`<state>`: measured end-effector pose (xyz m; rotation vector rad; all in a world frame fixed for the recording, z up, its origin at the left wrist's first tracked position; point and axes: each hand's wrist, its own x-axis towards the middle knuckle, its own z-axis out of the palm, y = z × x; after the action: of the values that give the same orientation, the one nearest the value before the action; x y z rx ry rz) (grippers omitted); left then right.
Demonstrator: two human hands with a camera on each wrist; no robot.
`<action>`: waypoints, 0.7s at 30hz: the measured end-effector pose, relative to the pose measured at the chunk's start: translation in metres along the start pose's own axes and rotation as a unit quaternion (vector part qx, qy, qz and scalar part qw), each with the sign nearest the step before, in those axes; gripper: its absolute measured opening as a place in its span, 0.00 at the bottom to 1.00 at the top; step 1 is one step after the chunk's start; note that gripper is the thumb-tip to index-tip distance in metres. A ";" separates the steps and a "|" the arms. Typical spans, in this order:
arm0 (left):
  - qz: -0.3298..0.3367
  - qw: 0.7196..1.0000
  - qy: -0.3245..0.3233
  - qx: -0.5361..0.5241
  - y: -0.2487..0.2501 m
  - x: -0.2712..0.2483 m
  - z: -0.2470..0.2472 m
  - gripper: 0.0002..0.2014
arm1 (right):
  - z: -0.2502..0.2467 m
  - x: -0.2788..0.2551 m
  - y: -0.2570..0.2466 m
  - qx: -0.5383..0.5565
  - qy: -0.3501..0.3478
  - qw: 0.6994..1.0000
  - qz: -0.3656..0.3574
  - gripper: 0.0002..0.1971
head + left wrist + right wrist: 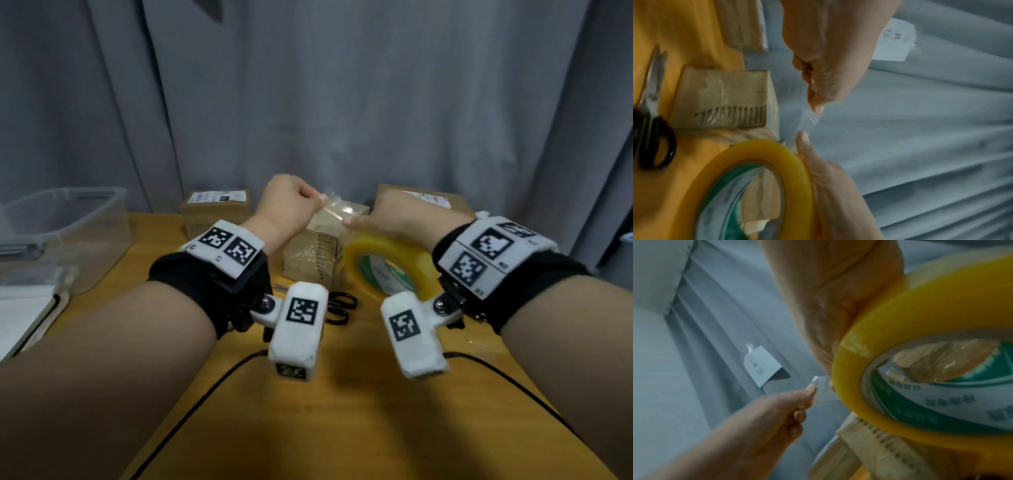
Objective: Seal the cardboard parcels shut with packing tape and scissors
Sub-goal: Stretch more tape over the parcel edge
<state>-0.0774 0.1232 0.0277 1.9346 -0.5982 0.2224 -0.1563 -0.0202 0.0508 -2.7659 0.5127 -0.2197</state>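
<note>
My right hand grips a big yellow tape roll with a green and white core, held above the table. My left hand pinches the free end of the clear tape strip, which is stretched a short way off the roll. Thumb and forefinger hold the tape strip at its tip; the tape strip is short. A small cardboard parcel stands just behind and below both hands. Black-handled scissors lie on the table in front of it.
Two more cardboard parcels stand at the back, one on the left and one on the right. A clear plastic tub sits on the left. Black cables cross the wooden table. A grey curtain hangs behind.
</note>
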 end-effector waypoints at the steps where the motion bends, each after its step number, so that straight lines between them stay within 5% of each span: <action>1: -0.003 1.000 -0.005 0.012 0.001 0.003 0.002 0.09 | 0.001 0.005 0.003 -0.007 0.001 1.000 0.006 0.29; 7: -0.033 0.997 -0.020 0.071 -0.014 0.024 0.014 0.12 | 0.006 0.029 0.018 0.070 -0.035 0.996 0.037 0.34; 13: -0.083 0.990 -0.049 0.106 -0.029 0.049 0.025 0.10 | 0.009 0.050 0.012 0.036 -0.045 0.996 0.066 0.24; 21: -0.119 0.978 -0.069 0.155 -0.042 0.067 0.024 0.12 | 0.007 0.061 -0.003 -0.029 -0.092 0.993 0.069 0.28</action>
<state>-0.0015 0.0944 0.0110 2.3170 -0.4345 0.0289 -0.0977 -0.0383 0.0510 -2.7566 0.6681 0.0824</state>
